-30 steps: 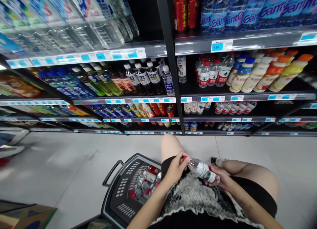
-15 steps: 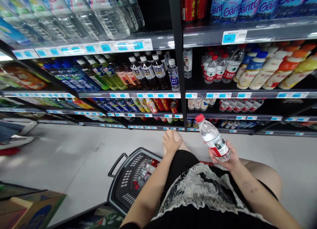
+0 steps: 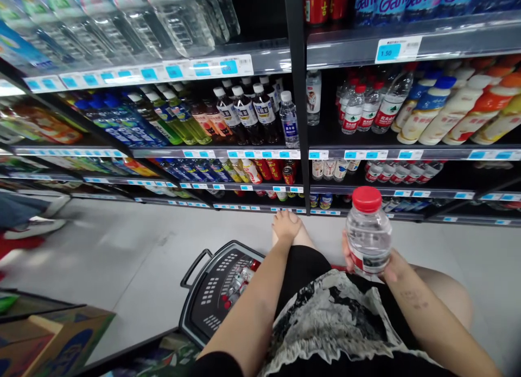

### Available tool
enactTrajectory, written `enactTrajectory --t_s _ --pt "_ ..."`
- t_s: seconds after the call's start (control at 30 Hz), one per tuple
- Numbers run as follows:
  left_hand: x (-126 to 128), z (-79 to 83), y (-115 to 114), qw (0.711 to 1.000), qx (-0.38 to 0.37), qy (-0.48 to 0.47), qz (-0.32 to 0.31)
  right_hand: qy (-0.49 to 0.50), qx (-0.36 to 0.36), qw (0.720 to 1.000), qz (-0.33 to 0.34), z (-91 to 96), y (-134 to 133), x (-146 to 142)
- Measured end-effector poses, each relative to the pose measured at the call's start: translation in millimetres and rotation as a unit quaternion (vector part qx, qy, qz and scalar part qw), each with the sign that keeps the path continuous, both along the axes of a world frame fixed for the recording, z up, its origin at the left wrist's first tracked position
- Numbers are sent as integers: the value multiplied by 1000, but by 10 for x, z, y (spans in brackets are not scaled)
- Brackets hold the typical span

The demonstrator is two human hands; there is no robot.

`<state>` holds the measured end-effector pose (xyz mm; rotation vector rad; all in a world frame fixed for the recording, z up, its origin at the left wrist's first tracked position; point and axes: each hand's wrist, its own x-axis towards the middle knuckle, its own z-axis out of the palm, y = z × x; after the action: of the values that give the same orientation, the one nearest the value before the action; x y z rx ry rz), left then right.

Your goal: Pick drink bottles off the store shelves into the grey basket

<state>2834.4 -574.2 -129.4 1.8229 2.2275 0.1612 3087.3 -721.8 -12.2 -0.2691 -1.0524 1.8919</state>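
Note:
My right hand [image 3: 392,265] is wrapped round the lower part of a clear water bottle [image 3: 369,231] with a red cap and a red-and-white label. The bottle is held above my lap, its cap tipped up towards me. Some of the right fingers are hidden behind it. My left hand [image 3: 286,228] lies flat over my knee with nothing in it. To the left of my leg stands a dark shopping basket [image 3: 186,301] with a raised handle. Several clear bottles [image 3: 238,283] with red caps lie inside it, partly covered by my left forearm.
Drink shelves [image 3: 264,155] run across the front, with price tags along their edges. Similar red-capped bottles [image 3: 353,112] stand on the right shelf. A cardboard box [image 3: 87,333] is at the lower left. Another person's shoe [image 3: 35,228] shows on the floor at the far left.
The bottle in my right hand has swung from leaning left to pointing its cap up at me. My left hand stays on the knee. The view has shifted slightly.

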Motion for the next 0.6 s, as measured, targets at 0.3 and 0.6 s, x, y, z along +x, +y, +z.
enactTrajectory --t_s 0.3,0.6 --pt "-55 105 19 999 17 -20 29 67 -15 988 -140 700 242 -171" --pt "-192 19 10 999 11 -22 35 -27 -103 974 -199 179 263 -65"
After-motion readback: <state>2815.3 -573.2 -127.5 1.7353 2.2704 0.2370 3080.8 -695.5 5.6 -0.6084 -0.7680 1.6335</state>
